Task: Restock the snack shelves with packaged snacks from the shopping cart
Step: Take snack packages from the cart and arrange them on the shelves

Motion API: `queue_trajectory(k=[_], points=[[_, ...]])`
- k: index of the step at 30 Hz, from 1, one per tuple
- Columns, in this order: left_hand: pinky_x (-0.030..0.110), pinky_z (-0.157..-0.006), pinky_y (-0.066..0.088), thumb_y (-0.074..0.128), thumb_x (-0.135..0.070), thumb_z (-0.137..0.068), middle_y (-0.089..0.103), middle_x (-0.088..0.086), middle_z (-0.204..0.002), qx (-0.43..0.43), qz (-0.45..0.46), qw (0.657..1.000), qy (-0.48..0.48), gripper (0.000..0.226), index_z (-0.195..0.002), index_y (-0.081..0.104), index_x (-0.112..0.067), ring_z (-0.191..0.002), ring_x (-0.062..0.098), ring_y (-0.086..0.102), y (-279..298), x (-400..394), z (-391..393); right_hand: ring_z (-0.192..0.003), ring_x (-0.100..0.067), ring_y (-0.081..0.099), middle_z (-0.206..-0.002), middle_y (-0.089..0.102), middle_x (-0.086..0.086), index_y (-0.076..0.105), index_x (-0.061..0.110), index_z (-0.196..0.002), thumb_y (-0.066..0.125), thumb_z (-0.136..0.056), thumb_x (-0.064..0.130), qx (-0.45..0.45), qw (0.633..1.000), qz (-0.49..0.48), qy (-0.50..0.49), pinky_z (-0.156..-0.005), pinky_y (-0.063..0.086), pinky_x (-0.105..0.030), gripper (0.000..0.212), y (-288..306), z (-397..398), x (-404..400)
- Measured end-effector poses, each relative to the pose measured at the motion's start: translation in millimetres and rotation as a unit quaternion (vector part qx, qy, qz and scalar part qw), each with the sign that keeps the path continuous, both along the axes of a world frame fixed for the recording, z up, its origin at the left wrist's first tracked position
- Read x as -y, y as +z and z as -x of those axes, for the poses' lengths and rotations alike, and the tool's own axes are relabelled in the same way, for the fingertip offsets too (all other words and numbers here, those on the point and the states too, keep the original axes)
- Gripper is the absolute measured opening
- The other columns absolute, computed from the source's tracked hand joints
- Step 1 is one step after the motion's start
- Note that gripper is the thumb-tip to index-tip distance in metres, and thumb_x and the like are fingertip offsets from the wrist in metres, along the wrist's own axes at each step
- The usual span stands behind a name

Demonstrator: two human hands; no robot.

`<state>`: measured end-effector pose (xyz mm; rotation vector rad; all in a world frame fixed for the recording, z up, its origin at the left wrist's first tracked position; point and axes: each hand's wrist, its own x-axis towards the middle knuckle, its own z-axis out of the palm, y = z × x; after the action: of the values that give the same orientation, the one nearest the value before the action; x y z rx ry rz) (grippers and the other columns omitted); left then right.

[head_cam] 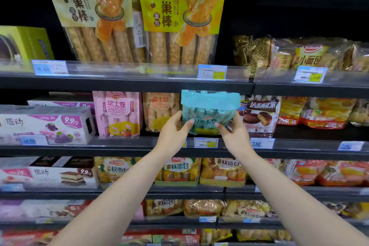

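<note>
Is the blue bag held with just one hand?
No, the left hand and right hand both grip the blue bag.

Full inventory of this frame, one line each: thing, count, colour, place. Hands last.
teal snack bag: 1, teal, held at the second shelf
honeycomb bread stick bags: 2, cream and yellow, top shelf centre
green box: 1, green, top shelf left
small bread bags: several, gold, top shelf right
pink Swiss roll bag: 1, pink, second shelf
orange Swiss roll bag: 1, orange, beside the pink one
chocolate pie pack: 1, brown, right of teal bag
white cake box: 1, white and purple, second shelf left
soft bread bags: several, yellow, third shelf
price tags: several, blue-white, shelf edges
left hand: 1, grips teal bag's left side
right hand: 1, grips its right side
</note>
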<state>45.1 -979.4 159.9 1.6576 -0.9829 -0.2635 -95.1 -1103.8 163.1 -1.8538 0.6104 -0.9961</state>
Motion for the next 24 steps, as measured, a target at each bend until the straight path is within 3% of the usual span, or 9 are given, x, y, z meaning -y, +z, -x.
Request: queue_trajectory(k=[2,5,9,11,13,15,19,21,24], points=[[0.036,-0.103,0.044,0.052,-0.053,-0.093,0.055,-0.008,-0.137,0.004,-0.057,0.998,0.014,0.055,-0.139,0.048,-0.022,-0.125,0.012,0.050,-7.7,9.9,-4.4,-0.101,-0.007,0.056,-0.104,0.059,0.017,0.046,0.030,-0.113,0.061,-0.092,0.015,-0.025,1.000,-0.002,-0.017,-0.081,0.040,-0.022,0.029,-6.4,-4.6,7.9],[0.033,-0.092,0.046,0.048,-0.050,-0.096,0.059,-0.002,-0.129,0.004,-0.095,0.995,0.035,0.050,-0.132,0.051,-0.015,-0.116,0.017,0.054,-11.3,19.6,-5.2,-0.110,-0.015,0.053,-0.113,0.060,0.006,0.049,0.019,-0.122,0.060,-0.093,0.025,-0.070,0.997,-0.002,-0.044,-0.087,0.042,-0.028,0.031,-13.0,-12.1,17.0],[0.029,-0.054,0.035,0.046,-0.052,-0.096,0.057,0.001,-0.077,-0.005,-0.114,0.989,0.090,0.043,-0.093,0.057,-0.010,-0.070,0.018,0.051,-5.9,32.7,-9.1,-0.102,-0.014,0.057,-0.111,0.063,0.005,0.048,0.021,-0.130,0.056,-0.094,0.037,-0.081,0.994,0.003,-0.067,-0.080,0.047,-0.030,0.040,-15.0,-23.7,27.0],[0.030,-0.052,0.035,0.047,-0.052,-0.096,0.053,0.002,-0.068,0.007,-0.119,0.987,0.106,0.049,-0.102,0.059,-0.005,-0.067,0.022,0.051,-5.9,41.3,-12.1,-0.095,-0.020,0.061,-0.105,0.065,0.001,0.048,0.018,-0.125,0.054,-0.094,0.042,-0.093,0.991,0.001,-0.092,-0.070,0.048,-0.030,0.040,-16.5,-30.3,31.4],[0.032,-0.065,0.049,0.051,-0.046,-0.096,0.064,0.005,-0.097,0.020,-0.086,0.991,0.099,0.045,-0.127,0.055,-0.014,-0.086,0.025,0.062,-9.5,52.4,-16.0,-0.094,-0.024,0.062,-0.107,0.066,-0.001,0.044,0.018,-0.133,0.052,-0.095,0.042,-0.099,0.988,0.003,-0.116,-0.069,0.048,-0.030,0.046,-20.2,-37.3,34.8],[0.036,-0.083,0.051,0.052,-0.046,-0.095,0.059,0.006,-0.124,0.033,-0.083,0.990,0.107,0.044,-0.132,0.052,-0.021,-0.108,0.028,0.059,-9.9,63.0,-19.0,-0.095,-0.030,0.062,-0.109,0.066,-0.006,0.044,0.016,-0.133,0.050,-0.096,0.042,-0.100,0.984,0.011,-0.144,-0.071,0.046,-0.031,0.046,-24.5,-43.9,37.9],[0.040,-0.085,0.050,0.046,-0.051,-0.096,0.053,0.010,-0.132,0.056,-0.161,0.975,0.146,0.050,-0.132,0.049,-0.017,-0.113,0.032,0.055,-9.1,81.1,-27.6,-0.087,-0.031,0.063,-0.094,0.061,-0.004,0.047,0.010,-0.121,0.048,-0.097,0.037,-0.087,0.980,0.048,-0.174,-0.064,0.037,-0.027,0.037,-27.3,-54.4,39.9],[0.039,-0.082,0.050,0.045,-0.052,-0.096,0.052,0.009,-0.133,0.067,-0.169,0.971,0.155,0.052,-0.134,0.048,-0.017,-0.113,0.032,0.056,-11.3,82.2,-30.5,-0.093,-0.029,0.063,-0.103,0.064,-0.005,0.043,0.011,-0.128,0.051,-0.096,0.035,-0.083,0.981,0.066,-0.165,-0.066,0.041,-0.027,0.041,-32.3,-56.2,42.6],[0.038,-0.080,0.052,0.050,-0.055,-0.093,0.058,0.003,-0.130,0.068,-0.140,0.976,0.153,0.051,-0.131,0.051,-0.020,-0.109,0.028,0.060,-13.0,75.4,-34.3,-0.120,-0.019,0.054,-0.133,0.056,-0.001,0.032,0.023,-0.143,0.058,-0.093,0.033,-0.048,0.992,0.023,-0.114,-0.094,0.050,-0.038,0.058,-40.5,-53.2,48.8]])
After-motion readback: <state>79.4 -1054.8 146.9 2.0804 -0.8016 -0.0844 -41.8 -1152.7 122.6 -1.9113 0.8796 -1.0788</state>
